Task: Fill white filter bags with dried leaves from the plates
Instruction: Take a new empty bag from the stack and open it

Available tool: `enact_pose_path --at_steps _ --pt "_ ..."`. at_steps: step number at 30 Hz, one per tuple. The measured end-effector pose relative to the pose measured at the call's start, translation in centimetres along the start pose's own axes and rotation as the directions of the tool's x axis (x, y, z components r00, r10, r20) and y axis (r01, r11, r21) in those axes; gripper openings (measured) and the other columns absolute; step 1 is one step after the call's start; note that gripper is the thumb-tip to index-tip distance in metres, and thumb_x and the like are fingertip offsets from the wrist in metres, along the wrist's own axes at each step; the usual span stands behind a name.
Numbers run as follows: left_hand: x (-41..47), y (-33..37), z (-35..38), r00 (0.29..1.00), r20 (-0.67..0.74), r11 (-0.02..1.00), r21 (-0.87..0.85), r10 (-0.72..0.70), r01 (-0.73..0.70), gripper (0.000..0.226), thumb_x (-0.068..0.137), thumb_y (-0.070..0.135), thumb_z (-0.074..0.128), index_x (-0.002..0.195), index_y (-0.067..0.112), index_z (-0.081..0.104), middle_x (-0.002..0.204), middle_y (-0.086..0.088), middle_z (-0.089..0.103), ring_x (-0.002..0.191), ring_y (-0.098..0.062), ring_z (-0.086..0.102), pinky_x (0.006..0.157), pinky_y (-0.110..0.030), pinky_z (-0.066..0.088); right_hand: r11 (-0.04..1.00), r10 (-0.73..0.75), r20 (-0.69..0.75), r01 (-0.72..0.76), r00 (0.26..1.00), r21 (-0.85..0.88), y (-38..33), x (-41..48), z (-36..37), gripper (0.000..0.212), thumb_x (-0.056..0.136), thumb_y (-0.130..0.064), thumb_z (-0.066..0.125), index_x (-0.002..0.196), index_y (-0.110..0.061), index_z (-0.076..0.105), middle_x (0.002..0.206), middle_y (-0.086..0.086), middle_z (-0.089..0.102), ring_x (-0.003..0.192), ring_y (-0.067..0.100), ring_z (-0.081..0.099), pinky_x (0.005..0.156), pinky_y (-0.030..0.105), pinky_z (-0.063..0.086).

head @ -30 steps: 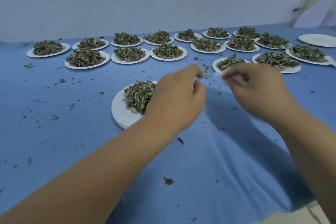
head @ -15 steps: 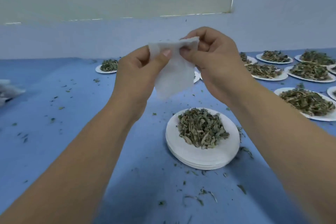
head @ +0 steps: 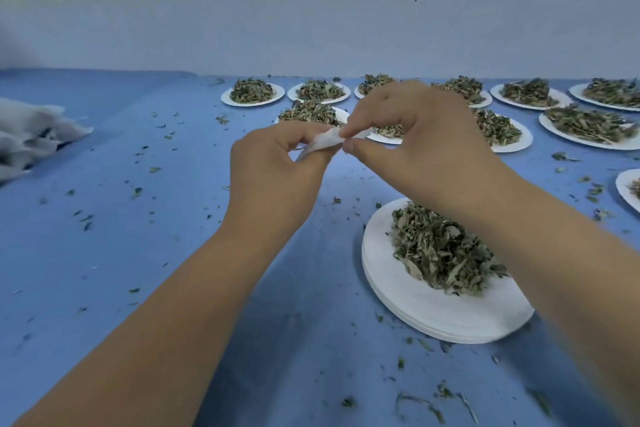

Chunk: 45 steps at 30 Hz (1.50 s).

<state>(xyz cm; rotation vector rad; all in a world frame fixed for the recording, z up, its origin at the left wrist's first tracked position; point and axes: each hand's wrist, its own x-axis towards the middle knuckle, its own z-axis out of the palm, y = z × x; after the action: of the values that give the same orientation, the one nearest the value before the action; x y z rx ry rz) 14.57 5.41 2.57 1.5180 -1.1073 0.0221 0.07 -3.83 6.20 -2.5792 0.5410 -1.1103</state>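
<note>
Both hands raised over tabletop [head: 138, 253]: left hand [head: 273, 180] and right hand [head: 426, 149] each pinch edge of white filter bag [head: 323, 141], fingers curled, probably teasing mouth open. Plate [head: 415, 305] of dried leaves [head: 440, 253] sits under right forearm, handy for scooping.

Filter bag [head: 323, 141]: I see little; the left hand [head: 273, 180] hides most.
White heap [head: 31, 135]: blurred, cut by left edge.
Far-right plate [head: 627, 188]: cropped.
</note>
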Motion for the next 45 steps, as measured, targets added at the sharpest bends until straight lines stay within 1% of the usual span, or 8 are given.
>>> enact_pose_path --at_steps 13,19,24,30,35,38,42,45 --pt "-0.6 -0.1 0.4 0.995 0.090 0.999 0.030 -0.049 0.046 0.026 0.079 0.037 0.080 0.093 0.028 0.061 0.100 0.026 0.067 0.086 0.007 0.060 0.066 -0.006 0.044 0.974 0.043 0.218 -0.089 0.975 0.207 -0.6 -0.7 -0.4 0.012 0.086 -0.009 0.065 0.082 -0.020 0.062 0.080 -0.020 0.071 0.064 -0.006 0.066 0.059 0.008 0.044" --pt "-0.1 -0.8 -0.1 0.904 0.425 0.974 0.222 -0.051 -0.049 0.101 0.074 0.035 0.081 0.150 0.046 0.015 0.144 0.023 0.045 0.132 -0.005 0.049 0.124 -0.052 0.013 0.974 0.017 0.298 -0.083 0.955 0.210 -1.1 -0.4 -0.4 0.005 0.071 -0.019 0.055 0.074 -0.023 0.056 0.105 -0.025 0.070 0.108 -0.010 0.060 0.086 0.021 0.050" --pt "-0.2 -1.7 -0.1 0.966 0.256 0.999 0.050 -0.032 0.019 0.075 0.071 0.032 0.078 0.131 0.055 0.041 0.086 0.032 0.061 0.082 0.001 0.064 0.074 -0.030 0.054 0.993 0.006 0.326 -0.043 0.945 0.106 -1.1 -0.6 -1.1 0.025 0.071 -0.021 0.052 0.090 -0.027 0.067 0.077 -0.017 0.062 0.066 0.003 0.053 0.059 0.011 0.037" --pt "-0.4 -0.9 0.2 0.953 0.195 0.913 0.292 0.234 -0.284 0.057 0.077 0.022 0.080 0.129 0.025 0.059 0.104 0.013 0.061 0.091 -0.010 0.056 0.079 -0.029 0.048 0.995 0.026 0.496 -0.068 0.868 0.066 -1.9 -0.5 -1.1 0.019 0.075 -0.020 0.053 0.058 -0.024 0.047 0.053 -0.001 0.038 0.049 0.012 0.029 0.045 0.020 0.025" --pt "-0.2 0.0 -0.1 0.859 0.211 0.774 0.373 0.467 -0.512 0.061 0.072 0.029 0.066 0.129 0.009 0.060 0.103 0.009 0.049 0.090 -0.025 0.057 0.076 -0.033 0.038 0.982 0.042 0.606 -0.144 0.794 0.121 -2.0 -0.2 -1.4 0.007 0.081 -0.012 0.061 0.077 -0.007 0.057 0.061 -0.004 0.040 0.053 0.006 0.035 0.053 0.021 0.031" --pt "-0.3 0.1 -0.1 0.868 0.291 0.747 0.444 0.403 -0.495 0.065 0.072 0.036 0.065 0.134 0.020 0.057 0.115 0.009 0.061 0.104 -0.019 0.062 0.085 -0.042 0.043 0.978 -0.006 0.633 -0.128 0.775 0.166 -2.2 -0.3 -1.8 0.010 0.073 -0.024 0.062 0.068 -0.021 0.055 0.064 -0.008 0.050 0.054 0.003 0.044 0.052 0.015 0.035" --pt "-0.3 0.1 0.1 0.928 0.277 0.868 0.361 0.249 -0.341 0.061 0.071 0.041 0.070 0.130 0.034 0.058 0.108 0.015 0.069 0.103 -0.013 0.064 0.097 -0.045 0.044 0.981 -0.024 0.683 -0.115 0.730 0.158 -1.6 -0.3 -1.6 0.010 0.079 -0.020 0.065 0.084 -0.012 0.062 0.088 0.014 0.061 0.075 0.029 0.059 0.067 0.046 0.050" --pt "-0.5 -0.1 0.0 0.948 0.241 0.923 0.274 0.207 -0.271 0.042 0.071 0.026 0.071 0.112 0.029 0.065 0.085 0.009 0.069 0.079 -0.015 0.064 0.072 -0.037 0.053 0.979 -0.080 0.644 -0.062 0.761 0.195 -1.7 -0.3 -1.7 0.011 0.084 -0.004 0.062 0.090 -0.010 0.068 0.079 0.002 0.059 0.065 0.016 0.050 0.058 0.022 0.042"
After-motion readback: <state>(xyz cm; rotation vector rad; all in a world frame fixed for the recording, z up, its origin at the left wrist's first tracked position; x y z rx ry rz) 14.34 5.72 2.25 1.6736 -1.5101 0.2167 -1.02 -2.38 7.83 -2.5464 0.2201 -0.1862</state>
